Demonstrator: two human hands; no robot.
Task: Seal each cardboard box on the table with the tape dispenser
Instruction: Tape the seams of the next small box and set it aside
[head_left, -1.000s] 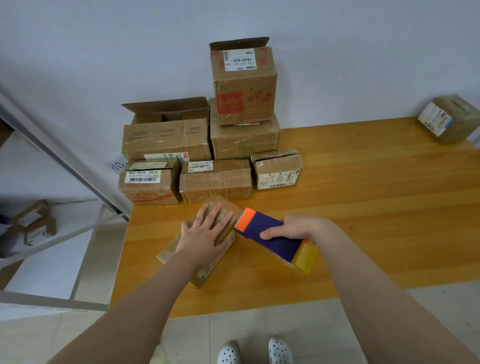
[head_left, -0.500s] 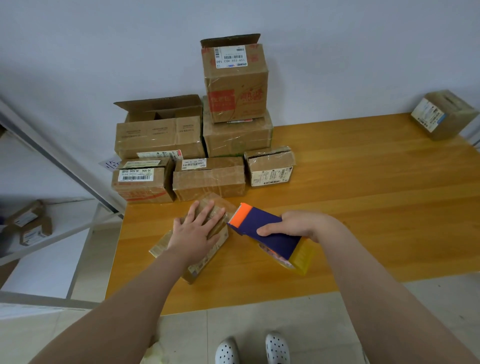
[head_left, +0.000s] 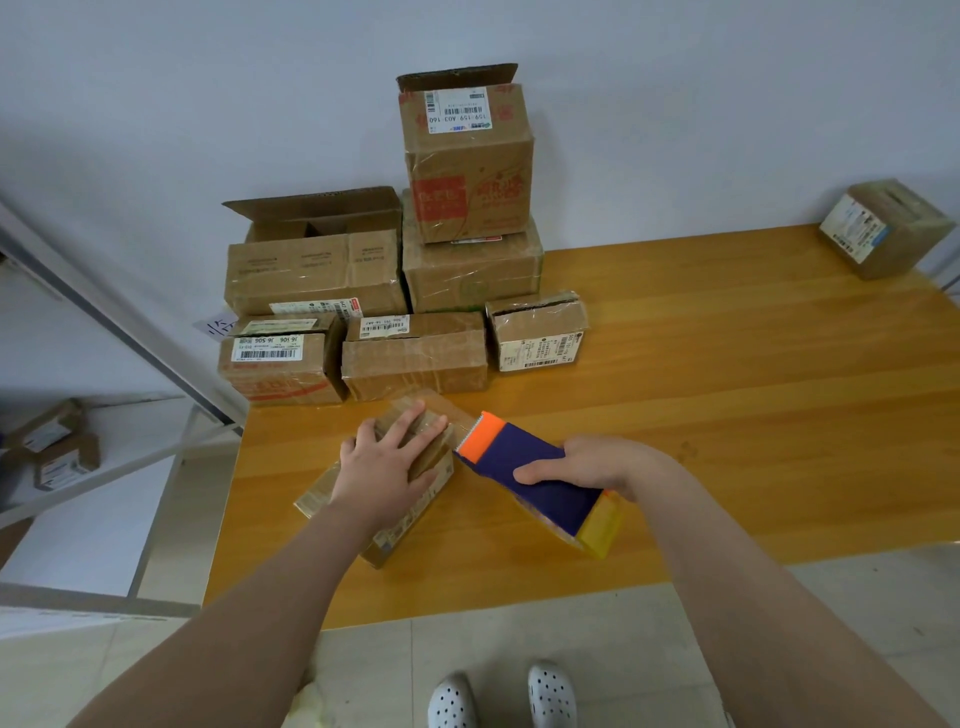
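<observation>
The left hand (head_left: 382, 470), fingers straight, pins the small box (head_left: 318, 496) (against sliding) while the right hand (head_left: 597, 465) grips the tape dispenser (head_left: 524, 462) with curled fingers.

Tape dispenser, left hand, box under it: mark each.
tape dispenser (head_left: 524, 462), head view, purple body.
left hand (head_left: 384, 467), head view, back of hand.
box (head_left: 318, 494), head view, bare top, near-left end.

Tape dispenser (head_left: 530, 470) – purple, orange tip, yellow end, brown cardboard boxes (head_left: 415, 358), honey-wood table (head_left: 727, 415)
</observation>
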